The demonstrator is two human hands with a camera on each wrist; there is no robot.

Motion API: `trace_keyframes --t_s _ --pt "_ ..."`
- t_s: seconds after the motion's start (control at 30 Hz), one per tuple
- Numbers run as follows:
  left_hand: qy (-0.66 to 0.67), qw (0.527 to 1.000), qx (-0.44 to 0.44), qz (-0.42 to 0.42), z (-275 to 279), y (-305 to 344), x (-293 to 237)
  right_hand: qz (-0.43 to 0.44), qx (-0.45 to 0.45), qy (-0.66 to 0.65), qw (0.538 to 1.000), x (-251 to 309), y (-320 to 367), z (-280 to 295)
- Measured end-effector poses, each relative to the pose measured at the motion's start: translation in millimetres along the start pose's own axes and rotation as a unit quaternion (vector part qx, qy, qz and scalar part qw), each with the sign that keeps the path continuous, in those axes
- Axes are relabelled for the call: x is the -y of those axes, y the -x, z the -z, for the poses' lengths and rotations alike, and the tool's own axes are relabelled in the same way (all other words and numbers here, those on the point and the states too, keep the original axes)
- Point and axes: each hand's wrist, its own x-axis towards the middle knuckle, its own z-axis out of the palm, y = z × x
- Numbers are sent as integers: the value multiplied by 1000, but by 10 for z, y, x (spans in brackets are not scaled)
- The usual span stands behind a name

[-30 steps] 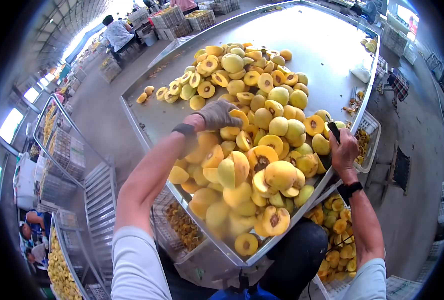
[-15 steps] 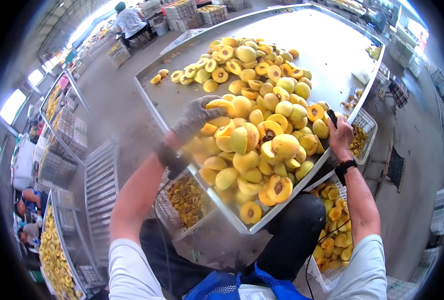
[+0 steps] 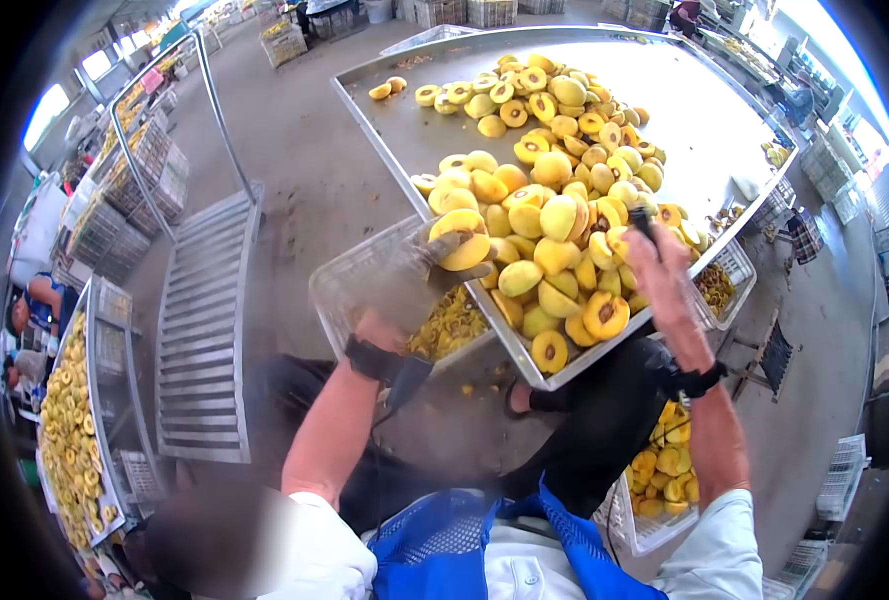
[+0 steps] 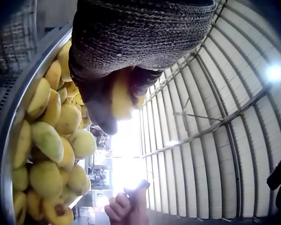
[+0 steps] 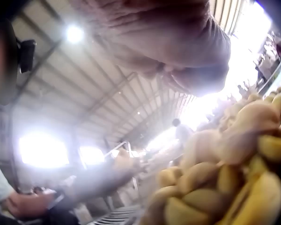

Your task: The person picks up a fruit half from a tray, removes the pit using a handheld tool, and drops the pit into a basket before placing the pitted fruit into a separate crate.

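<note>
My left hand (image 3: 417,278), in a grey knitted glove and blurred, grips a cut yellow peach (image 3: 462,241) over the tray's left edge, beside a crate. In the left wrist view, gloved fingers (image 4: 96,101) close round the fruit (image 4: 122,96). My bare right hand (image 3: 665,280) holds a black-handled tool (image 3: 642,222) above the right side of the peach pile; its working end is hidden. Halved and whole-looking peaches (image 3: 560,215) heap up along the near part of the metal tray (image 3: 405,150), some cut faces showing brown pit hollows.
Below the tray's left corner stands a crate (image 3: 330,290) of peach scraps; another crate (image 3: 740,310) sits at the right edge. A white crate (image 3: 645,535) of peach halves is by my right leg. A metal trolley (image 3: 205,330) stands left.
My left hand has drawn back from the pile toward the near left with the peach, over the crate. My right hand has shifted slightly left over the fruit. The head view has turned.
</note>
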Motion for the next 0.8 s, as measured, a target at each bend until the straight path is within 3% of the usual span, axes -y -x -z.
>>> trace_keyframes --t_s 0.03,0.1,0.17,0.27,0.5,0.57,0.8 --pt "19 999 -25 -19 20 100 91 -85 75 -97 989 201 180 -163" --pt "10 999 -34 -33 -43 338 169 -101 157 -125 974 311 412 -525" --pt "-48 991 -96 -78 70 501 331 -39 192 -78 978 420 649 -870" --pt "4 990 -122 -69 166 724 446 63 191 -10 979 266 833 -1257" --pt "44 980 -167 -100 299 936 633 68 185 80 977 237 1118 -1670" --pt "35 972 -188 -139 319 932 694 126 141 123 974 194 1130 -1747" --pt "-25 947 -263 -185 247 925 811 119 111 184 969 225 1187 -1868"
